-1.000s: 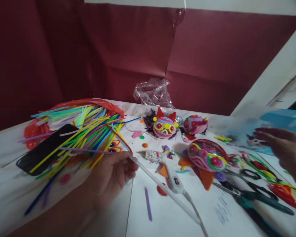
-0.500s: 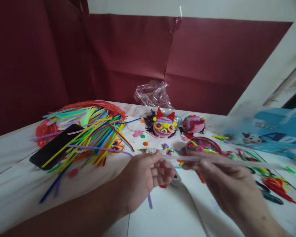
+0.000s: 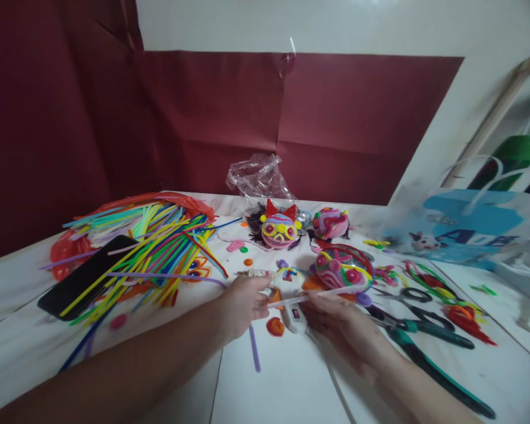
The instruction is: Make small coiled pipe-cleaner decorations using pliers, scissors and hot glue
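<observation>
My left hand [image 3: 242, 303] pinches one end of a thin white stick [image 3: 318, 294], fingers closed. My right hand [image 3: 335, 321] is closed on the same stick further right, above a white glue gun [image 3: 294, 317] lying on the table. Just behind the hands sits a round craft piece covered in coloured coils [image 3: 343, 270]. A loose purple stick [image 3: 254, 348] lies on the white sheet below my left hand.
A heap of coloured sticks [image 3: 159, 247] and a black phone [image 3: 86, 275] lie at the left. Two decorated faces [image 3: 279, 228] stand at the back near a clear plastic bag [image 3: 257, 175]. Green-handled scissors [image 3: 417, 327] lie at the right, a blue printed bag [image 3: 463, 227] beyond.
My right hand came in from the right and took the white stick held by my left. Both hands then moved forward to just above the glue gun.
</observation>
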The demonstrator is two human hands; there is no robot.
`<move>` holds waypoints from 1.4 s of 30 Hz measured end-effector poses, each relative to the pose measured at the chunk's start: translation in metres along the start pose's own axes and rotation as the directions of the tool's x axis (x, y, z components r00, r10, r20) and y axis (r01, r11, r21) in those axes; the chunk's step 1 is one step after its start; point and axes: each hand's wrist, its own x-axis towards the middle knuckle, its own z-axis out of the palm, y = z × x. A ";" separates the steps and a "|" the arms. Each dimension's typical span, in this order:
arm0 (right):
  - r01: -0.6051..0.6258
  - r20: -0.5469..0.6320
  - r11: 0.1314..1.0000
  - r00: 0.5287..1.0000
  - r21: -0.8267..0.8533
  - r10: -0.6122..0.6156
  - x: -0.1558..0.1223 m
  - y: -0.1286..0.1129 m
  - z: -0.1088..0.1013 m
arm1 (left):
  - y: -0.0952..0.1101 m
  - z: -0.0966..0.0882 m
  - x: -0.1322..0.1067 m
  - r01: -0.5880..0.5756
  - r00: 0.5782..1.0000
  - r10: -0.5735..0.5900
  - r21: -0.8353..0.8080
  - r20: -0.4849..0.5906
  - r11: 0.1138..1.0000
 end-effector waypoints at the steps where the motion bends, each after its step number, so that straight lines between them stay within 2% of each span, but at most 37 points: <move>1: 0.007 0.015 1.000 1.000 0.005 -0.007 0.000 0.002 0.002 | -0.001 -0.001 0.004 0.013 1.000 -0.013 -0.001 0.012 1.000; 4: 0.052 0.050 0.999 0.997 0.007 -0.052 -0.001 0.006 0.005 | -0.005 -0.005 0.015 0.018 0.998 -0.016 -0.025 0.055 1.000; 9: 0.174 0.142 0.985 0.975 -0.014 -0.171 -0.004 0.007 0.016 | -0.014 -0.012 0.025 -0.052 0.990 0.064 -0.099 0.122 0.994; 14: 0.311 0.290 0.947 0.916 -0.082 -0.276 -0.018 -0.008 0.032 | -0.011 -0.017 0.005 -0.142 0.958 0.194 -0.242 0.210 0.960; 17: 0.386 0.322 0.920 0.880 -0.062 -0.348 -0.031 -0.024 0.031 | -0.007 -0.024 -0.016 -0.165 0.943 0.243 -0.312 0.228 0.936; 19: 0.486 0.258 0.873 0.847 -0.020 -0.466 -0.038 -0.034 0.027 | -0.007 -0.031 -0.027 -0.190 0.940 0.272 -0.344 0.208 0.920; 21: 0.607 0.114 0.794 0.791 -0.031 -0.601 -0.042 -0.040 0.022 | -0.009 -0.036 -0.034 -0.222 0.937 0.303 -0.374 0.173 0.901; 23: 0.660 -0.016 0.746 0.748 -0.093 -0.663 -0.043 -0.041 0.021 | -0.012 -0.038 -0.038 -0.258 0.935 0.332 -0.407 0.123 0.876; 25: 0.658 -0.075 0.740 0.738 -0.139 -0.670 -0.042 -0.039 0.023 | -0.015 -0.039 -0.040 -0.284 0.934 0.349 -0.434 0.077 0.855; 28: 0.636 -0.073 0.756 0.756 -0.153 -0.651 -0.040 -0.034 0.029 | -0.019 -0.037 -0.042 -0.297 0.932 0.358 -0.451 0.054 0.841; 31: 0.631 -0.064 0.757 0.760 -0.169 -0.647 -0.038 -0.032 0.034 | -0.026 -0.036 -0.042 -0.342 0.911 0.408 -0.458 0.051 0.820; 35: 0.653 -0.056 0.716 0.728 -0.247 -0.683 -0.037 -0.034 0.037 | -0.032 -0.038 -0.037 -0.354 0.883 0.456 -0.479 0.113 0.803; 40: 0.639 -0.096 0.673 0.694 -0.373 -0.713 -0.037 -0.026 0.027 | -0.035 -0.040 -0.032 -0.393 0.872 0.482 -0.469 0.083 0.791; 42: 0.608 -0.103 0.671 0.704 -0.426 -0.703 -0.037 -0.021 0.019 | -0.036 -0.040 -0.032 -0.426 0.864 0.501 -0.458 0.049 0.780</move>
